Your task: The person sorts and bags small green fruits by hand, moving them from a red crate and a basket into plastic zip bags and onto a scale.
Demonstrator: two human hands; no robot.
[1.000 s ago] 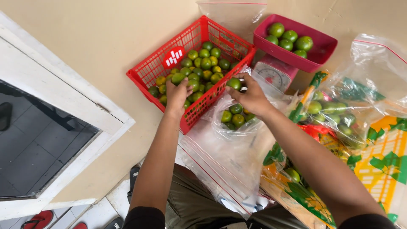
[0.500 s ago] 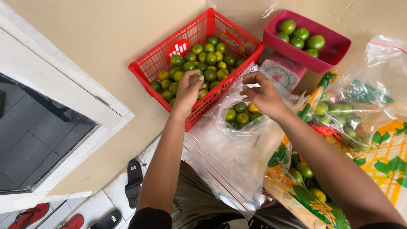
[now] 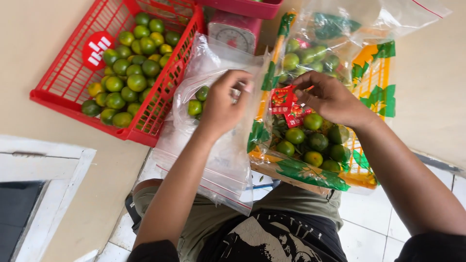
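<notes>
Red basket point(image 3: 63, 92) now left, beige counter point(image 3: 39, 48).

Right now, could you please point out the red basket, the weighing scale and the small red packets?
red basket point(image 3: 60, 99), head view, near rim.
weighing scale point(image 3: 234, 39), head view, dial face.
small red packets point(image 3: 282, 99), head view, top packet.

Soft, even daylight fills the scene, bright and without hard shadows; only faint shade sits under the red basket point(image 3: 73, 104). Pale glare streaks the clear bags point(image 3: 218, 160). Focus is sharp across the limes point(image 3: 133, 73), with slight motion blur on the left hand point(image 3: 223, 104) and wide-angle stretching toward the edges.
</notes>
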